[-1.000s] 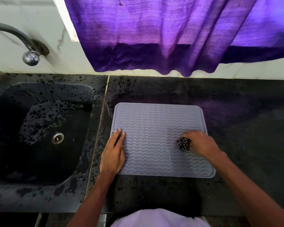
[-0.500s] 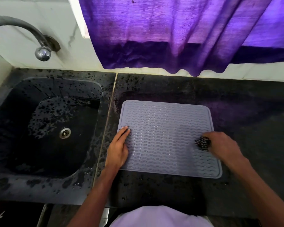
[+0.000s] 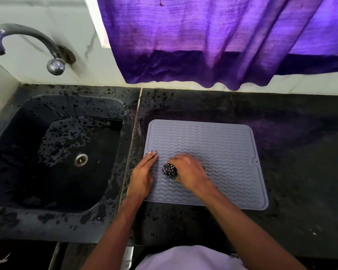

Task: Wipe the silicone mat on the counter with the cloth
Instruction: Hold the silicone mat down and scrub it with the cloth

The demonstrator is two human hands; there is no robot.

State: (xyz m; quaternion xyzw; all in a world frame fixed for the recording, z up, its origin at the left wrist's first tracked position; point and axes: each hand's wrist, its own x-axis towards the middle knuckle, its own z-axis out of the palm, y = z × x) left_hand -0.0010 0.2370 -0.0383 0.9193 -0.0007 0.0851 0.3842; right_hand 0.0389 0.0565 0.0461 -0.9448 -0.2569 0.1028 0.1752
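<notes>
A grey silicone mat [image 3: 222, 149] with wavy ridges lies flat on the black counter [image 3: 300, 172], just right of the sink. My left hand [image 3: 142, 177] rests flat on the mat's left edge, fingers together, holding nothing. My right hand [image 3: 189, 171] presses a bunched black-and-white checked cloth [image 3: 170, 171] onto the left part of the mat, close to my left hand. Most of the cloth is hidden under my right hand.
A dark wet sink [image 3: 37, 152] with a metal drain [image 3: 81, 159] sits to the left, under a curved tap [image 3: 27, 43]. A purple curtain [image 3: 213, 41] hangs over the back wall. Water droplets speckle the counter around the mat.
My right hand has swept the cloth across the mat from its right side to its left side. My left hand has stayed on the left edge.
</notes>
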